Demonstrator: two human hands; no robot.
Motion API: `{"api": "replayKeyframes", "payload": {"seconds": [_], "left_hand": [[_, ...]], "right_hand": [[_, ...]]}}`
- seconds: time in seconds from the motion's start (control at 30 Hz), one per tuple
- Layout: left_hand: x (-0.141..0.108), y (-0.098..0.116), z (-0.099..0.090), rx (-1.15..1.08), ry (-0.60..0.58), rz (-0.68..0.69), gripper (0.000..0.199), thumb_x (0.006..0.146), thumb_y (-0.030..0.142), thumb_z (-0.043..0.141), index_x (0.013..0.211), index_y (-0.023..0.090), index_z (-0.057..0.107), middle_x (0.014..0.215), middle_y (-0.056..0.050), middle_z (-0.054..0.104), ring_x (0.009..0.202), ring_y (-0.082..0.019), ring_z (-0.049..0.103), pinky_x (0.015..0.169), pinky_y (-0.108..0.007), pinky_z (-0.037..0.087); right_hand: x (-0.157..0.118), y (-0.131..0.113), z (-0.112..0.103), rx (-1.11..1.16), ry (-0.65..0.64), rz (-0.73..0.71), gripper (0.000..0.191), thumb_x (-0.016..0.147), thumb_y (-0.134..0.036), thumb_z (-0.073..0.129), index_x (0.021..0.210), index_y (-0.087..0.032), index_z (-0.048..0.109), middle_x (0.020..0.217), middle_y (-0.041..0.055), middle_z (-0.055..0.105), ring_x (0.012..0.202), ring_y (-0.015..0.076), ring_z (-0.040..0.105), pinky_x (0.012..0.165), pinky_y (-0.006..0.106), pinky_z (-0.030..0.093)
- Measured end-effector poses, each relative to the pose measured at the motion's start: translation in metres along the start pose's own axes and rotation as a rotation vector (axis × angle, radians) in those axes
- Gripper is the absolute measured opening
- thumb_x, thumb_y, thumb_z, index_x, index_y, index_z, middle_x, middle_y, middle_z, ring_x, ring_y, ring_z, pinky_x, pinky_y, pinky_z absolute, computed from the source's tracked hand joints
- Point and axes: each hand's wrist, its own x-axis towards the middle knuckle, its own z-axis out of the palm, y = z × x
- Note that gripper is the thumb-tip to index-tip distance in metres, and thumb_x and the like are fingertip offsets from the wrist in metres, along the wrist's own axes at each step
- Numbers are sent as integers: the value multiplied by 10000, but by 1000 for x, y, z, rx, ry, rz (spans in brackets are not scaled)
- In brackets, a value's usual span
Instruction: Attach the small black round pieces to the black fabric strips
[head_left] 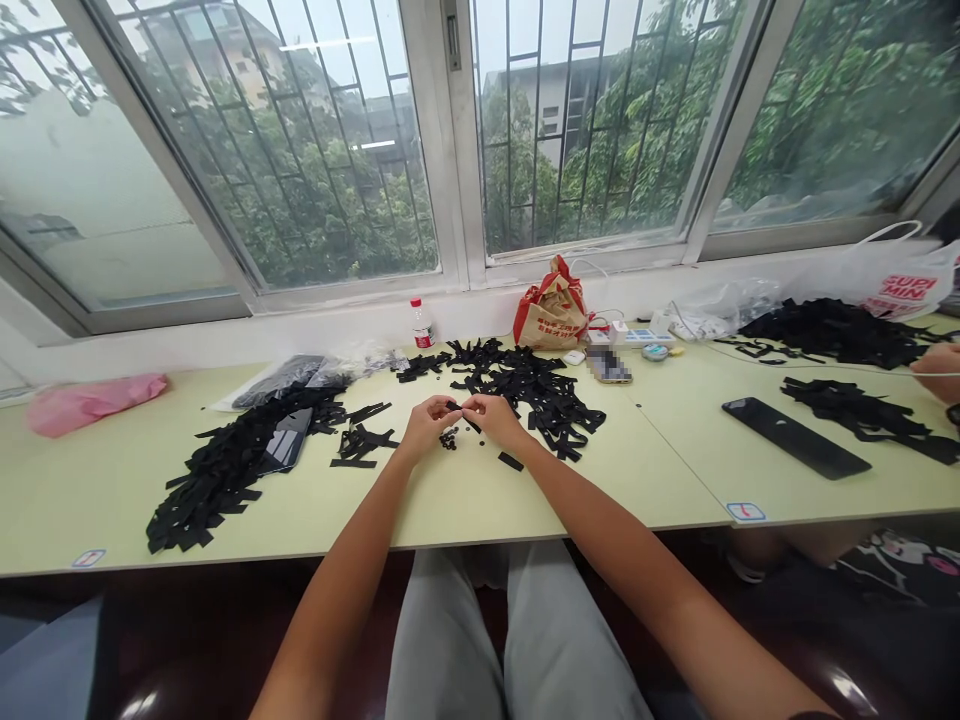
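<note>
Close together over the table, my left hand [429, 424] and my right hand [491, 416] pinch a short black strip [453, 406] between their fingertips. Whether a smaller part sits on the strip I cannot tell. Just below the fingers lies a small heap of tiny black pieces [448, 440]. One loose black strip [511, 461] rests near my right wrist. Beyond my right hand spreads a big pile of black strips [536, 385]. Left of my left hand is a smaller scatter of strips [364, 443], and farther left a long heap [217, 470].
A dark phone [289, 440] lies against the left heap. Behind stand a small bottle [422, 325] and a paper bag [553, 308], with another phone [609, 365] beside it. At right are a black flat device [796, 437], more strips [840, 330] and another person's hand [937, 372].
</note>
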Motion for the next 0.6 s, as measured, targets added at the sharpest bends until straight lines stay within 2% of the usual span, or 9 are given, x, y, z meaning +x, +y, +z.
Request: {"api": "replayKeyframes", "payload": {"seconds": [0.13,0.6], "left_hand": [[4,-5,-1,-33,43,-2,333,681,424,812,830,166,665,721,-19,656,635,-135,573,633,-280,441],[3,1,1,-88,88,-49,310,661,391,825,795,161,665,657,-6,635,586,-121,556,581,-265,402]], "right_hand": [[0,0,1,15,-23,-1,232,834,-398,617,842,-197,733,819,39,716,686,163,556,646,281,388],[0,0,-1,79,-49,12,286,840,-434,594,882,-189,734,804,28,698,680,157,539,636,282,379]]}}
